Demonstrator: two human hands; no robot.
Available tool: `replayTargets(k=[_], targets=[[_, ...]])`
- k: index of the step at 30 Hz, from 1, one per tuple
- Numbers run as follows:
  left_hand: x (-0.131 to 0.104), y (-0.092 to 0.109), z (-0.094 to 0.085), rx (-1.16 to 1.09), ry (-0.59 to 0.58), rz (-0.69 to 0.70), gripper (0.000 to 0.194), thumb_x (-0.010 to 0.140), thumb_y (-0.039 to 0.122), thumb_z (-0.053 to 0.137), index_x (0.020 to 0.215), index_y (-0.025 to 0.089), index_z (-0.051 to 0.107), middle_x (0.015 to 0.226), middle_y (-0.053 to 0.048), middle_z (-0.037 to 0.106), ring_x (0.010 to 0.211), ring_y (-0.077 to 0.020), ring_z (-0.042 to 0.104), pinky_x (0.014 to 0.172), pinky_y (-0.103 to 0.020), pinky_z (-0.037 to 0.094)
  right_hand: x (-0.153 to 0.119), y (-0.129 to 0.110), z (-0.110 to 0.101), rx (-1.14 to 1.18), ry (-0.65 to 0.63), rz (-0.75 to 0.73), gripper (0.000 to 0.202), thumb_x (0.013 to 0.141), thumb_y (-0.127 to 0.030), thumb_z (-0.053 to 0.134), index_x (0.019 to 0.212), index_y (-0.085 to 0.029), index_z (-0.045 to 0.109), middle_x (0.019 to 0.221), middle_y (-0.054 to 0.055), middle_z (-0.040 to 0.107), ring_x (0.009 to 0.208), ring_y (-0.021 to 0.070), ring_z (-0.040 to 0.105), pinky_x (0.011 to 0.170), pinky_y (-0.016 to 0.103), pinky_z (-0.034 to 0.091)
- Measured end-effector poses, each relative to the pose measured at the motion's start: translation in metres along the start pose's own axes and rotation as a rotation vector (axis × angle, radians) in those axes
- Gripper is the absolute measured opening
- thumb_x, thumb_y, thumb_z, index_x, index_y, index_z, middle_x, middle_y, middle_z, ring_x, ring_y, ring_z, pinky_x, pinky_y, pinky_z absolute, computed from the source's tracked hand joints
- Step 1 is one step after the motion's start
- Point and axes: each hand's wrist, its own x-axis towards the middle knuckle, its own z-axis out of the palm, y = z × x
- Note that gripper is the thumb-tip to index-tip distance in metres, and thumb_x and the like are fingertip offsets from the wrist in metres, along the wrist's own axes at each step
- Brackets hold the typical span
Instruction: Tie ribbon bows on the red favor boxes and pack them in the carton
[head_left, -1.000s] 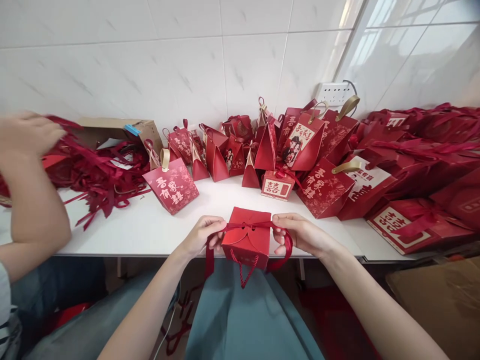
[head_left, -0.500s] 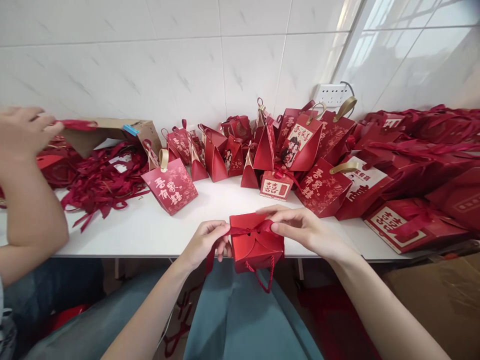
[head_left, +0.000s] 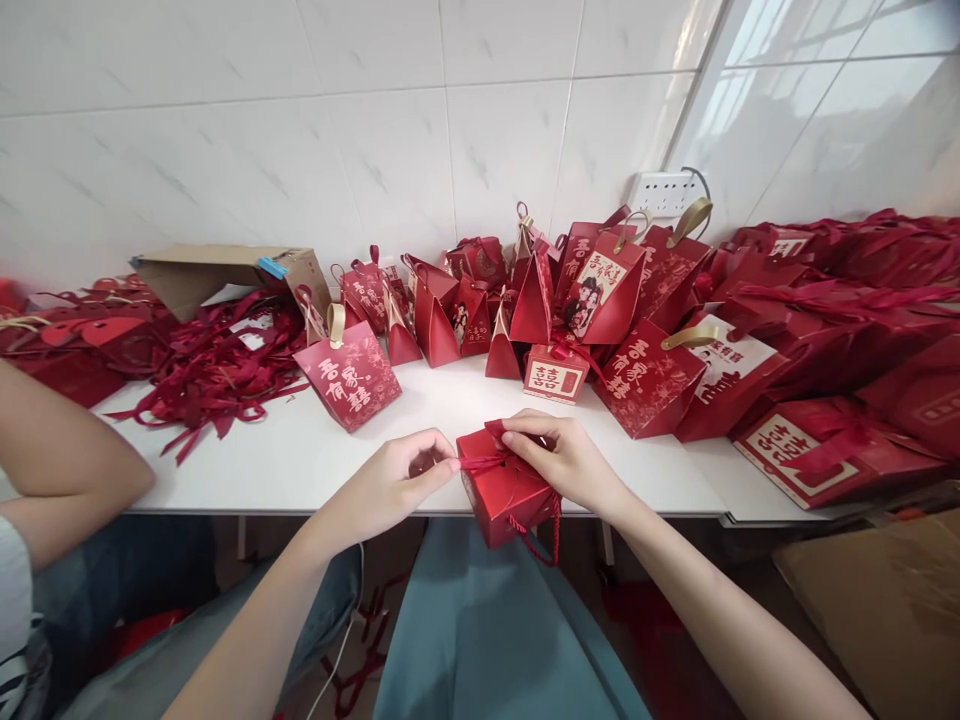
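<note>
At the table's front edge, a small red gift box (head_left: 510, 500) sits tilted between my hands. A dark red ribbon (head_left: 480, 461) crosses its top, and a twisted red cord handle (head_left: 553, 530) hangs from its near side. My left hand (head_left: 394, 485) pinches the ribbon between thumb and forefinger, just left of the box. On the box's top right, my right hand (head_left: 562, 458) is closed on the ribbon, its thumb and fingers pressed together near the knot. The right fingers partly cover the knot.
Several red gift boxes (head_left: 351, 375) stand along the white table (head_left: 300, 475) by the tiled wall. Loose red ribbons (head_left: 217, 380) spill from a cardboard carton (head_left: 225, 265). Another person's arm (head_left: 67, 450) rests at the left; a large carton (head_left: 885, 600) is at lower right.
The box has turned and shifted slightly right. My right hand has moved left over its top, still on the ribbon. The other person's raised hand has left view.
</note>
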Motion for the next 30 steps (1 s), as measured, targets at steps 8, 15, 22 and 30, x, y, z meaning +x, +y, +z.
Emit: replayTargets(k=[8, 15, 22, 30], targets=[[0.011, 0.027, -0.004, 0.356, 0.046, 0.221, 0.017, 0.09, 0.034, 0.047, 0.084, 0.022, 0.058, 0.089, 0.001, 0.06, 0.081, -0.0154, 0.057, 0.076, -0.026, 0.041, -0.001, 0.0, 0.005, -0.03, 0.056, 0.065, 0.009, 0.085, -0.023, 0.054, 0.084, -0.019, 0.062, 0.08, 0.001, 0.07, 0.074, 0.0155, 0.064, 0.072, 0.028, 0.048], [0.02, 0.038, -0.012, 0.359, 0.013, 0.241, 0.021, 0.089, 0.034, 0.047, 0.086, 0.022, 0.064, 0.087, 0.0, 0.066, 0.08, -0.0171, 0.059, 0.073, -0.026, 0.042, 0.0, -0.002, 0.005, -0.127, 0.005, -0.059, 0.019, 0.089, -0.018, 0.047, 0.086, -0.021, 0.065, 0.089, 0.004, 0.069, 0.082, 0.0172, 0.064, 0.077, 0.03, 0.048], [0.029, 0.033, -0.005, 0.297, 0.022, 0.124, 0.024, 0.089, 0.04, 0.047, 0.093, 0.023, 0.063, 0.089, 0.001, 0.068, 0.079, -0.0169, 0.06, 0.07, -0.025, 0.041, 0.0, -0.002, 0.005, -0.135, -0.022, -0.103, 0.022, 0.089, -0.017, 0.046, 0.087, -0.021, 0.068, 0.087, 0.004, 0.067, 0.081, 0.0174, 0.063, 0.076, 0.031, 0.048], [0.032, 0.027, -0.003, 0.206, 0.106, 0.149, 0.022, 0.088, 0.04, 0.046, 0.087, 0.021, 0.057, 0.07, 0.003, 0.057, 0.063, -0.0138, 0.052, 0.06, -0.024, 0.038, -0.003, 0.001, 0.007, -0.032, 0.065, 0.037, 0.009, 0.084, -0.023, 0.055, 0.089, -0.021, 0.062, 0.088, 0.002, 0.07, 0.08, 0.0166, 0.065, 0.076, 0.03, 0.049]])
